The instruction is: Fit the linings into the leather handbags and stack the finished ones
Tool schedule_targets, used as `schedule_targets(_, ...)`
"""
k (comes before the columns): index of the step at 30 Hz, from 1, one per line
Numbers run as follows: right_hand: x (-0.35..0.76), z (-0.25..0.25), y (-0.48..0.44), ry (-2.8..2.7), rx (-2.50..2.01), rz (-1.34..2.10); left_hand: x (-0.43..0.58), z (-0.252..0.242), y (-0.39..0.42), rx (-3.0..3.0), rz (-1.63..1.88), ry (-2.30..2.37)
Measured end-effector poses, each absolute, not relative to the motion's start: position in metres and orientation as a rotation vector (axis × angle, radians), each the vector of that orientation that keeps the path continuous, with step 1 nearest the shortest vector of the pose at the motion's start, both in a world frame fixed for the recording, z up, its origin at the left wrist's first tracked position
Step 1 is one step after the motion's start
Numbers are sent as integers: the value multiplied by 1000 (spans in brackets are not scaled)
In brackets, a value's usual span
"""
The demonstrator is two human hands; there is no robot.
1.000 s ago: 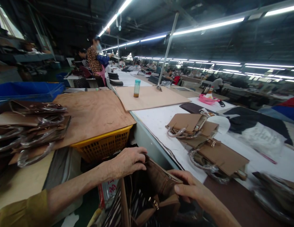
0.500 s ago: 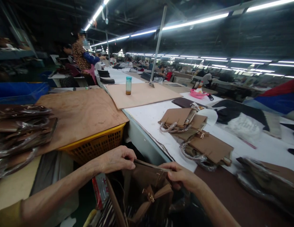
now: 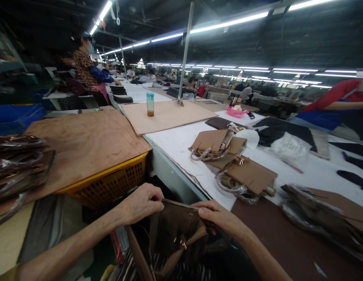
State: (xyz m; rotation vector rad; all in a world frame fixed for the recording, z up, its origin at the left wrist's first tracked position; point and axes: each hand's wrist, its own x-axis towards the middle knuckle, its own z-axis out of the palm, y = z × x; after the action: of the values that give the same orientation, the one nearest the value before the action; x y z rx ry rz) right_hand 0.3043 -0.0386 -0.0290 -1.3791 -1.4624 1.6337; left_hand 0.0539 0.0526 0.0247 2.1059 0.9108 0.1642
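A brown handbag (image 3: 177, 222) with gold-coloured metal fittings lies open towards me at my lap. Its far top edge is pinched at the left end by my left hand (image 3: 144, 201), fingers curled over the rim. At the right end of that same edge, my right hand (image 3: 213, 214) grips with the thumb on the near side and fingers behind. Straps hang across the bag's opening. Dark striped cloth shows beneath it. The bag's lower part falls outside the view.
Similar brown bags (image 3: 248, 173) with plastic-wrapped handles lie on the white-covered table (image 3: 169, 148) at right. More bags (image 3: 20, 156) are stacked at left on a wooden board (image 3: 90, 140) above a yellow crate (image 3: 111, 183). A bottle (image 3: 150, 104) stands farther back. Co-workers (image 3: 89, 68) are nearby.
The view has turned slightly right, so the surroundings shift left. A co-worker in red shows more at the right edge. Both hands keep their hold on the handbag's edge.
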Motion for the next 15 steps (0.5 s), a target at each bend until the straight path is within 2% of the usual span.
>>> schedule_targets(10,295,-14,-42,-1578,-1418,1541,53,25,51,2180,177,935)
schedule_targets(15,288,-10,-45,-1662,-1499,1337,55,27,48,2226,149,939)
